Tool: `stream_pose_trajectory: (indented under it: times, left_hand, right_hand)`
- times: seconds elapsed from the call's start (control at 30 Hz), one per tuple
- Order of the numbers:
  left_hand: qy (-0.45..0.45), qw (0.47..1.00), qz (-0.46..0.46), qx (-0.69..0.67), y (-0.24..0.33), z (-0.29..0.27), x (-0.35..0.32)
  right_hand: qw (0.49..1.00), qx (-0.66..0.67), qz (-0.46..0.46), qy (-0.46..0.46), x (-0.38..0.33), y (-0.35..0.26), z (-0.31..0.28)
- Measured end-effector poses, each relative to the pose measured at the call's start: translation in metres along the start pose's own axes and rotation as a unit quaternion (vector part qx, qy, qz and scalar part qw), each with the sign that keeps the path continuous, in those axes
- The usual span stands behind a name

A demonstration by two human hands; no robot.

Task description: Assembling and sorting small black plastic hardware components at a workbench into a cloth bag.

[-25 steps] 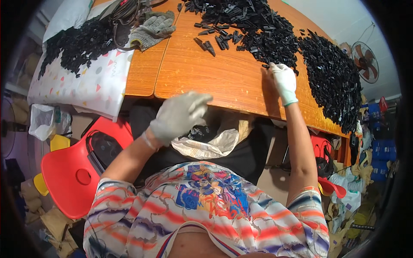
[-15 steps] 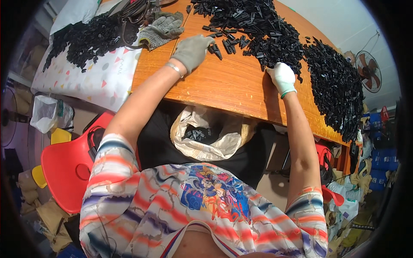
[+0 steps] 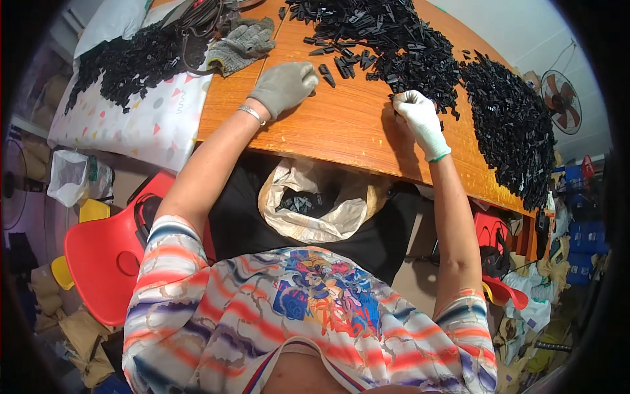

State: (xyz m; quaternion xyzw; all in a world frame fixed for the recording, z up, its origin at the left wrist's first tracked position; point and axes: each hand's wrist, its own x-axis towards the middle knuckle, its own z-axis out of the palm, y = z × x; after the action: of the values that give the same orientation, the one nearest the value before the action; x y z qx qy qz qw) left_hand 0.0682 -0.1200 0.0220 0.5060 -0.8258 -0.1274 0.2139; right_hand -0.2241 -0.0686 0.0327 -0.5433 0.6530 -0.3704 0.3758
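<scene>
My left hand, in a grey glove, is closed just above the wooden table. Its fingers are curled, and whatever they may hold is hidden. Beside it lie several loose black plastic pieces, small and narrow like clips. My right hand, in a white glove with a green cuff edge, is pinched at the near edge of a large heap of black pieces. What sits between its fingertips I cannot make out. Below the table edge, an open whitish sack in my lap holds some black pieces.
Another heap of black pieces covers the table's right side. At left, more black pieces lie on a patterned white cloth. A grey knit glove rests beside a brown bag. A red chair and a fan flank me.
My right hand has drawn back left from the heap's edge, its fingers now curled in. My left hand has shifted slightly left and nearer, away from the loose pieces.
</scene>
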Motion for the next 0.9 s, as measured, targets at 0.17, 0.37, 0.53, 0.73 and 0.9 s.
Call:
stream_pose_trajectory:
  times: [0.17, 0.37, 0.53, 0.73, 0.9]
  left_hand:
    - [0.014, 0.997, -0.066, -0.036, 0.011, 0.005, -0.010]
    - [0.071, 0.970, -0.119, -0.202, 0.007, 0.024, -0.022]
    - [0.020, 0.787, -0.131, -0.603, 0.024, 0.023, -0.037]
    - [-0.019, 0.707, -0.093, -0.701, 0.042, 0.013, -0.054]
    - [-0.009, 0.722, -0.101, -0.685, 0.056, 0.013, -0.057]
  right_hand:
    - [0.984, 0.125, -0.060, -0.108, -0.016, -0.015, 0.014]
    - [0.972, 0.198, -0.015, -0.125, -0.037, -0.039, 0.046]
    - [0.975, 0.194, -0.044, -0.103, -0.041, -0.047, 0.064]
    - [0.970, 0.231, -0.063, -0.051, -0.053, -0.071, 0.078]
    - [0.974, 0.213, -0.080, 0.006, -0.057, -0.079, 0.086]
